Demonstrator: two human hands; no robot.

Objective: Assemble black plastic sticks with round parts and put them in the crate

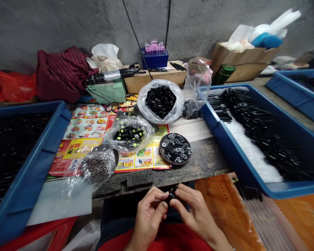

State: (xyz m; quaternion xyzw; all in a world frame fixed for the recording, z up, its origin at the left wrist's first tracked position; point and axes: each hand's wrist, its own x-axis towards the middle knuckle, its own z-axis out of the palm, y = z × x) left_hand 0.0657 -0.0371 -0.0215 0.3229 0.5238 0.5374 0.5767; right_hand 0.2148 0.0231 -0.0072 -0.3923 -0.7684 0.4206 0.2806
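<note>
In front of my lap, my left hand (151,209) and my right hand (192,205) meet, fingertips closed on one small black plastic part (172,195). Fingers cover much of it, so its exact kind is hidden. Just beyond the table edge is a round dish (161,153) of flat black discs (176,148). Behind it stands a clear bag of glossy black round pieces (161,101). To its left, another bag holds black pieces with yellow-green dots (129,134). Small metal screws or rivets (98,168) lie in a plastic-lined dish nearer the left.
A blue crate (251,170) of long black parts flanks the right side; another blue crate (42,150) stands left. Scissors (112,107) lie on printed flyers (86,122). An electric screwdriver (112,76) rests on a green box (108,92). Cables hang behind.
</note>
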